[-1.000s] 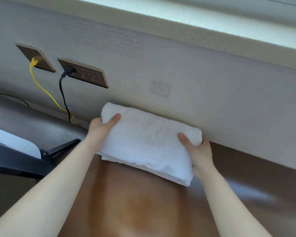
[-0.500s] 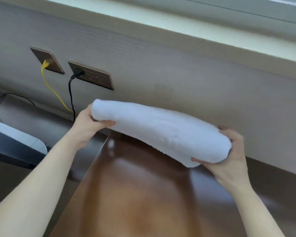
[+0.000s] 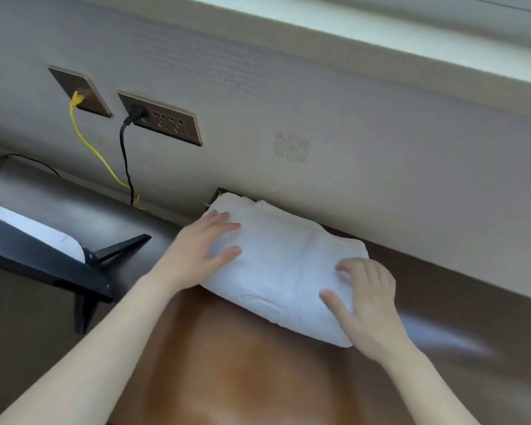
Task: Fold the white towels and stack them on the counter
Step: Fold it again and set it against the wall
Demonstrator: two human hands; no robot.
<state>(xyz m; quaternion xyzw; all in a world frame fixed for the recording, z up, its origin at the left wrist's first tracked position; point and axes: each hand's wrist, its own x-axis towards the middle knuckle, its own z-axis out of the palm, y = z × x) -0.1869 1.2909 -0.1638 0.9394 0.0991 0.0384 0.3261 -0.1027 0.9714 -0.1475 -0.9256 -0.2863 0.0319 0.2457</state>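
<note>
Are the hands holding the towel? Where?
Not gripped. On the folded towel, the left hand lies flat at its left end, the right hand at its right end.

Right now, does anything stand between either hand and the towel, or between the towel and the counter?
Nothing visible does. The left hand and right hand both lie flat on the folded white towel, which already rests on the counter against the wall.

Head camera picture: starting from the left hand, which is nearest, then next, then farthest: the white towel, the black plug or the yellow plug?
1. White towel: right under the left hand, touching it.
2. Black plug: up and to the left, in the long socket panel.
3. Yellow plug: farther left still, in the small plate.
</note>
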